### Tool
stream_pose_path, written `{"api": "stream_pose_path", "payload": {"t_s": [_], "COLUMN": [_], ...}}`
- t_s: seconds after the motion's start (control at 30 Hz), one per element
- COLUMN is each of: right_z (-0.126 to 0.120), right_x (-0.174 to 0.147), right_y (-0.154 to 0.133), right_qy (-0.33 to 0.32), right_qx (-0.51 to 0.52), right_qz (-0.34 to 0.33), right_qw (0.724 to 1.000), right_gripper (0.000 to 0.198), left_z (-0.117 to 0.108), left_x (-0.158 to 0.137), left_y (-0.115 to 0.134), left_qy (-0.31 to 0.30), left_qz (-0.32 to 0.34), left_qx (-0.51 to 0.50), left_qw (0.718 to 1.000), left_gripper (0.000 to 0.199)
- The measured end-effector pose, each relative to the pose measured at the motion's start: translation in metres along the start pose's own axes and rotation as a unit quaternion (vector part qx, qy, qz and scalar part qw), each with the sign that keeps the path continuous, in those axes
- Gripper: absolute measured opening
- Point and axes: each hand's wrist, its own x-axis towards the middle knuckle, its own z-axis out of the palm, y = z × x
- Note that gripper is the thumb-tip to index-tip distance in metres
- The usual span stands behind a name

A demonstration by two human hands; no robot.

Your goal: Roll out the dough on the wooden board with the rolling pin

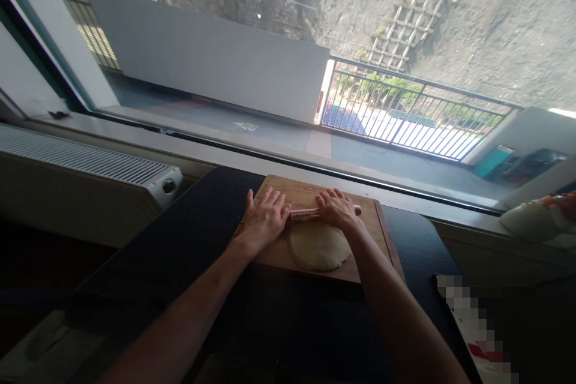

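A flattened piece of dough (318, 245) lies on a wooden board (310, 186). Along its far edge rests a slim rolling pin (304, 214) with printed marks. My left hand (265, 216) lies over the pin's left end, palm down, fingers stretched and thumb side toward the pin. My right hand (336, 207) presses on the pin nearer its right end, fingers extended forward over it. The pin's right tip shows past that hand. Neither hand wraps round the pin, and its left end is hidden beneath my left hand.
The board stands on a dark table (180, 240) against a window sill (279, 174). A white radiator (90, 156) is at the left. A pale vessel (535, 220) sits at the sill's right end, and a partly blurred-out object (472, 324) lies at the table's right.
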Motion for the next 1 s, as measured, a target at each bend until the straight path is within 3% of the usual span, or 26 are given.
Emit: {"api": "stream_pose_path", "payload": {"t_s": [0.07,0.27,0.33,0.43,0.6,0.7,0.77,0.87,1.0], "right_z": [0.003,0.019,0.021,0.019,0.004,-0.001,0.002,0.016,0.033], "right_x": [-0.014,-0.112,-0.121,-0.09,0.005,0.022,0.004,-0.056,-0.127], "right_y": [-0.001,0.009,0.014,0.017,0.011,0.005,0.002,0.0,0.0], "right_qy": [0.006,0.07,0.06,0.03,-0.026,-0.029,-0.019,0.04,0.095], "right_qx": [-0.001,-0.027,-0.023,-0.007,0.016,0.02,0.019,0.013,0.011], "right_qz": [0.003,-0.038,-0.043,-0.012,0.06,0.063,0.067,0.06,0.003], "right_qw": [1.0,0.996,0.997,0.999,0.998,0.997,0.997,0.997,0.995], "right_gripper": [0.046,0.053,0.056,0.053,0.052,0.052,0.054,0.056,0.058], "left_z": [-0.004,-0.018,-0.018,-0.009,0.012,0.013,0.009,0.001,-0.004], "left_x": [-0.013,-0.09,-0.098,-0.076,0.0,0.021,0.013,-0.025,-0.065], "left_y": [0.002,0.017,0.023,0.026,0.017,0.01,0.01,0.016,0.026], "left_qy": [0.001,-0.007,-0.005,0.022,0.045,0.03,0.027,0.037,0.037], "left_qz": [0.015,0.095,0.101,0.065,-0.001,-0.025,-0.021,0.021,0.064], "left_qx": [-0.007,-0.022,-0.018,-0.006,0.003,-0.002,-0.006,-0.019,-0.03], "left_qw": [1.0,0.995,0.995,0.998,0.999,0.999,0.999,0.999,0.997], "left_gripper": [0.047,0.047,0.049,0.05,0.049,0.048,0.046,0.044,0.047]}}
